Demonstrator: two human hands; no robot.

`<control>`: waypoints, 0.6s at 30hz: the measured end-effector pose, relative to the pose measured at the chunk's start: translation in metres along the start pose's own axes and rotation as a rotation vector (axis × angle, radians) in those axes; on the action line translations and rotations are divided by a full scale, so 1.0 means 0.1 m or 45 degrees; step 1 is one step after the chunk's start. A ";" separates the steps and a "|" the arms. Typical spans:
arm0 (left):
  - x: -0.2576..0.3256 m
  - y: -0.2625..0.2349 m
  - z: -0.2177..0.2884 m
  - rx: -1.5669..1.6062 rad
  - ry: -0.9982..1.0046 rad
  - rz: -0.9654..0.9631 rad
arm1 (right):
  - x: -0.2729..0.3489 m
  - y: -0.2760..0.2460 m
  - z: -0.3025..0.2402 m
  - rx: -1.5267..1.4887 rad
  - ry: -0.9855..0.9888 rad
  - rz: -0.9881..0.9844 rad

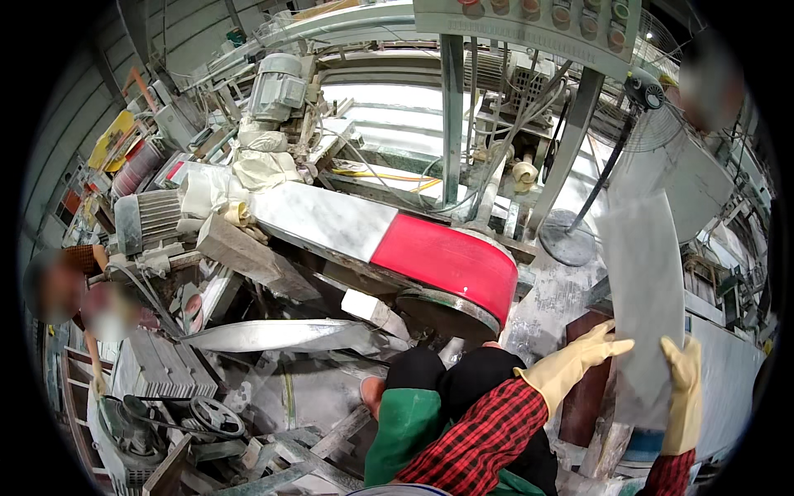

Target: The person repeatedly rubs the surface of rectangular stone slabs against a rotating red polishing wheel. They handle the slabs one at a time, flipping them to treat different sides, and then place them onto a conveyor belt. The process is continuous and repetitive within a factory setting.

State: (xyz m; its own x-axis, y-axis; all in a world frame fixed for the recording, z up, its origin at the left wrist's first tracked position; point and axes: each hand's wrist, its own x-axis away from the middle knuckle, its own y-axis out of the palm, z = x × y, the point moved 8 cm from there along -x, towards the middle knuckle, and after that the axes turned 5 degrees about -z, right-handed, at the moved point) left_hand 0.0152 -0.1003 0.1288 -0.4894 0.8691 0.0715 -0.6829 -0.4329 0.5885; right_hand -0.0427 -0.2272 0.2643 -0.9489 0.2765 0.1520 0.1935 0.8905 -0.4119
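A long grey stone slab (647, 281), slightly curved in the view, stands out in front of me on the right. Its lower end looks blurred. My left hand (579, 357), in a yellow rubber glove, is at its left edge, with one finger across the face. On the opposite edge, the matching gloved right hand (683, 384) has its thumb on the face and its fingers beyond the edge. Both hands hold the slab near its lower part. What supports the far end cannot be made out.
A belt machine with a red-and-white band (447, 256) lies ahead, beside a motor (277, 87). A control box (529, 25) hangs above. A fan stand (571, 236) and a person are beyond the slab. Another person works at far left near a handwheel (217, 416).
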 end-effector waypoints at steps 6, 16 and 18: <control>0.31 -0.17 0.58 0.620 0.539 0.154 | -0.80 0.83 -0.92 0.131 -0.185 -0.456; 0.83 -1.04 0.68 0.643 0.596 0.940 | -1.13 0.96 -0.92 1.017 -0.781 0.103; 0.93 -1.04 0.68 0.801 0.540 1.049 | -1.06 0.77 -0.53 0.561 -0.437 0.176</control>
State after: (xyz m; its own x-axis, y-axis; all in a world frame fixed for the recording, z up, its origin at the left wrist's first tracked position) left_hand 0.0771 0.0413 0.1289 -0.8929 0.1691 0.4174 0.2720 -0.5362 0.7991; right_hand 0.0857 -0.1682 0.2640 -0.9629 0.1809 -0.2004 0.2695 0.5993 -0.7538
